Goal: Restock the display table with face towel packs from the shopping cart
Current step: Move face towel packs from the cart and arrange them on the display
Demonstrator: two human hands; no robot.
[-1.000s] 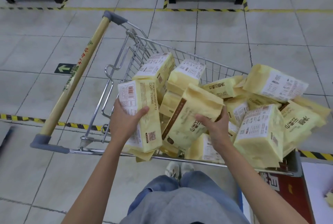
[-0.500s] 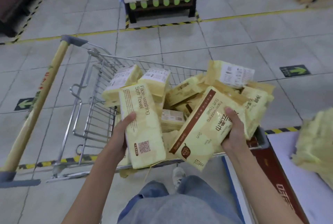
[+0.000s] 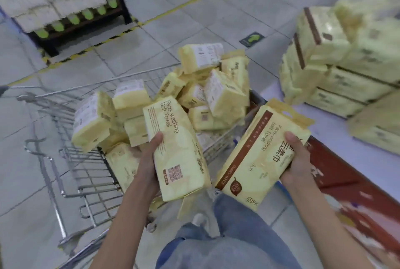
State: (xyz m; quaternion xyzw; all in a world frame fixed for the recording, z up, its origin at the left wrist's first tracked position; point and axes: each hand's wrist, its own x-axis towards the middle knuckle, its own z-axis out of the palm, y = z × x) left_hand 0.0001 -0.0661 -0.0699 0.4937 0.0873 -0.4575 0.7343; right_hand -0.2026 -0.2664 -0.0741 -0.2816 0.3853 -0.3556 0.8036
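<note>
Both packs now ride clear of the shopping cart [image 3: 86,160], and the display table [image 3: 335,134] with its stacked packs [image 3: 337,60] comes into view beyond the right fingertips. Left hand [image 3: 149,167] grips the left pack [image 3: 177,149] and right hand [image 3: 298,160] the right pack [image 3: 259,154], each with fingers curled beneath and thumb on the printed face. Best to lay the right pack flat and square against the stack ahead of the fingers, easing them out from under it before releasing.

Arms stretched forward, left grip [image 3: 148,163] holds the left pack [image 3: 177,149], right grip [image 3: 300,160] the right pack [image 3: 257,156].
</note>
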